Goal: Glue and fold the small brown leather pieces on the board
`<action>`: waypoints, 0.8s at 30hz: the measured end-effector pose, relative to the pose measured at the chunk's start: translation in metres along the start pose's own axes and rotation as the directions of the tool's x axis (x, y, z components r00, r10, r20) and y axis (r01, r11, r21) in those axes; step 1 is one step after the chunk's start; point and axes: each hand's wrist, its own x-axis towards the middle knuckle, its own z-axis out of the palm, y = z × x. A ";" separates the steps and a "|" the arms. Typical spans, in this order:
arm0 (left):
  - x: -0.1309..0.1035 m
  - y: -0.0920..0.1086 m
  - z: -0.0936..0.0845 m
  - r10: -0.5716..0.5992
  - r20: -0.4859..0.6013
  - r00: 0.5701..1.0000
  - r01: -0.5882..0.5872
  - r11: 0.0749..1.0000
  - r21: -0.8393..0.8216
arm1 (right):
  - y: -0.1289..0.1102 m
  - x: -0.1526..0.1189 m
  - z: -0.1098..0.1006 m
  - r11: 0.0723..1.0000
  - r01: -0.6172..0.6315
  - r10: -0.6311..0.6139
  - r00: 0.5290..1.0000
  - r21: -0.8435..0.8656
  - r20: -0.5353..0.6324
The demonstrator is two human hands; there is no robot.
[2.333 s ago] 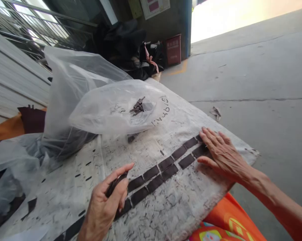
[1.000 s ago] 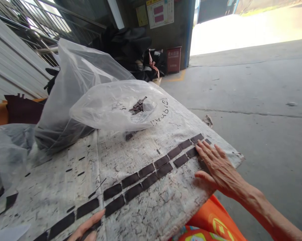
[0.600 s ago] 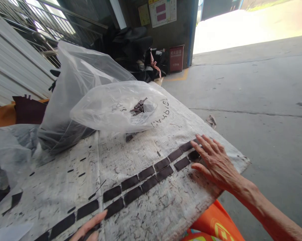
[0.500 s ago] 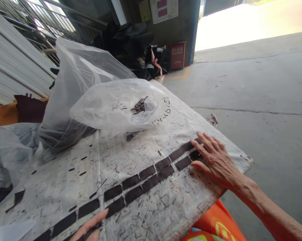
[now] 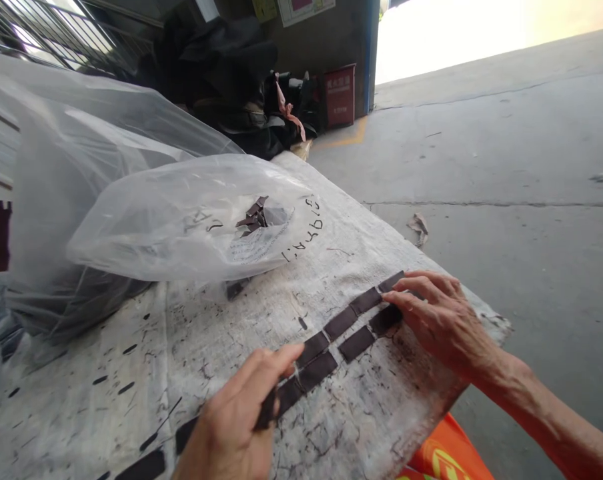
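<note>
Dark brown rectangular pieces (image 5: 341, 321) lie flat in two slanting rows on a white, stained cloth-covered table (image 5: 331, 427). My left hand (image 5: 231, 413) is over the near part of the rows, its fingers bent and its forefinger tip by one piece. A dark piece (image 5: 266, 408) shows at the underside of this hand, apparently held by it; the fingers partly hide it. At the far end of the rows, my right hand (image 5: 436, 317) has its fingers apart and slightly bent, with the tips touching the end pieces.
A clear plastic bag (image 5: 146, 220) with writing lies on the table, several dark pieces (image 5: 254, 217) showing at its opening. Behind it stands a larger plastic bag (image 5: 56, 193). Black bundles (image 5: 216, 73) and a red box (image 5: 339, 97) are beyond the table; concrete floor (image 5: 506, 147) is at right.
My left hand has moved forward and right along the rows and covers more of them. The right fingers have drawn in and bent. The view has shifted, so the bags appear farther left.
</note>
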 end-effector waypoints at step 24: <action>0.081 0.006 0.085 0.371 0.425 0.826 -0.545 0.718 0.432 | 0.010 0.036 0.010 0.997 -0.026 0.015 0.991 0.076 0.136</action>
